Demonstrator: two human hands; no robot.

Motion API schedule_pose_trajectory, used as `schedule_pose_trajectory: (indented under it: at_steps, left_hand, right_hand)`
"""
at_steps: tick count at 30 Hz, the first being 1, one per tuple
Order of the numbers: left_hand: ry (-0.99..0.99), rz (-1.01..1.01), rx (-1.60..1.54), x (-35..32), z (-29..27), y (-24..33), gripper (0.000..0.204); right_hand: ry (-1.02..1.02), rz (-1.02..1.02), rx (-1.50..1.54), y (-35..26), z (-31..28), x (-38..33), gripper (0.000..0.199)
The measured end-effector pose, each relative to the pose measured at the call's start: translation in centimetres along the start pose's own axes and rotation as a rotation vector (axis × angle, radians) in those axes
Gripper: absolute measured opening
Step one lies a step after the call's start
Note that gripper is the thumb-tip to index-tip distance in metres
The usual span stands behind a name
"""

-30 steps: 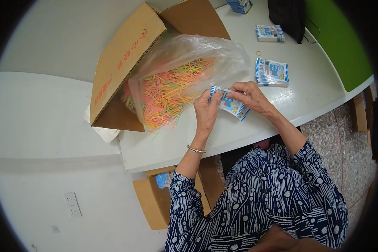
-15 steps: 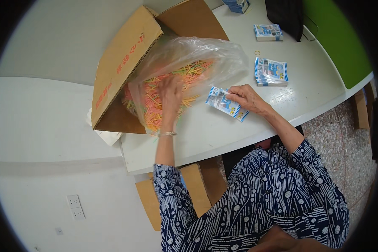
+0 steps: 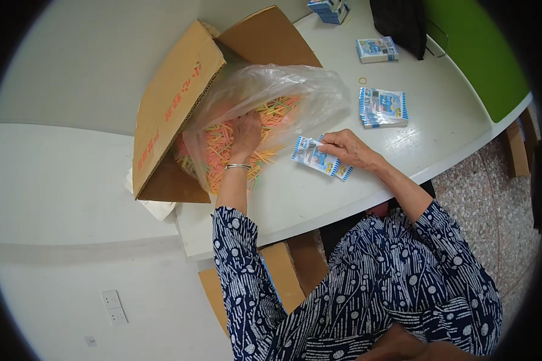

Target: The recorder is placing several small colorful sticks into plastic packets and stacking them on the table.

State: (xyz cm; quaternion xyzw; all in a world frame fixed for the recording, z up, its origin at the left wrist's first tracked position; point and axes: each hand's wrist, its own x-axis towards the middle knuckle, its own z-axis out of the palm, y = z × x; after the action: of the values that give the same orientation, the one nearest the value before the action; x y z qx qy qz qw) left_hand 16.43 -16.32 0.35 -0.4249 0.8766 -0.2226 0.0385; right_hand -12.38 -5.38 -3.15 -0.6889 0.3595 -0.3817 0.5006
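Observation:
My left hand (image 3: 247, 133) reaches into a heap of short, thin sticks (image 3: 220, 144) in pink, orange, yellow and green. Its fingers are partly buried among them, so their grip is hidden. The sticks lie in a clear plastic bag (image 3: 307, 81) that spills from a tipped cardboard box (image 3: 177, 108). On the right, my right hand (image 3: 349, 148) pinches a few small blue-and-white packets (image 3: 310, 155) between thumb and fingers, fanned slightly just above the table.
A stack of similar packets (image 3: 384, 108) lies right of my right hand, another stack (image 3: 377, 49) behind it. A rubber band (image 3: 362, 80) sits between them. Farther back are bundled packets (image 3: 329, 11) and a black bag (image 3: 400, 24). The white table's (image 3: 283, 207) front edge curves before me.
My left hand, blurred by motion before, is now sharper and its fingers sit deeper in the sticks. The right hand keeps its packets. The whole view has shifted a little.

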Motion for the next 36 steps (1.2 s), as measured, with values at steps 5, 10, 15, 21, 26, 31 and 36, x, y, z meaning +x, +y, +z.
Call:
schedule_pose_trajectory:
  at_steps: [5,10,15,21,26,31,36]
  left_hand:
    - [0.301,-0.087,0.126,0.2,-0.8,1.1,0.037]
    - [0.366,-0.256,-0.218,0.4,-0.8,1.3,0.033]
    - [0.275,-0.577,-0.404,-1.2,0.6,-1.0,0.024]
    - [0.704,-0.897,-1.985,0.9,-2.4,1.5,0.028]
    - [0.597,-0.903,-2.645,-0.1,-2.8,4.8,0.033]
    - [0.599,-0.662,-2.731,0.8,-3.6,10.3,0.022]
    - [0.863,-0.808,-2.285,1.3,-5.1,14.3,0.006]
  right_hand:
    - [0.013,-0.049,-0.029,0.4,-0.3,0.0,0.024]
    - [0.048,-0.017,0.037,0.7,-0.3,-0.1,0.024]
    - [0.018,0.099,0.197,-0.9,0.0,0.3,0.025]
    - [0.167,0.098,0.398,0.3,0.5,0.4,0.023]
    - [0.246,0.125,0.846,-0.3,3.6,2.8,0.02]
    - [0.488,0.235,1.431,-1.6,6.7,6.3,0.016]
    - [0.54,0.224,1.526,-2.7,7.3,6.1,0.015]
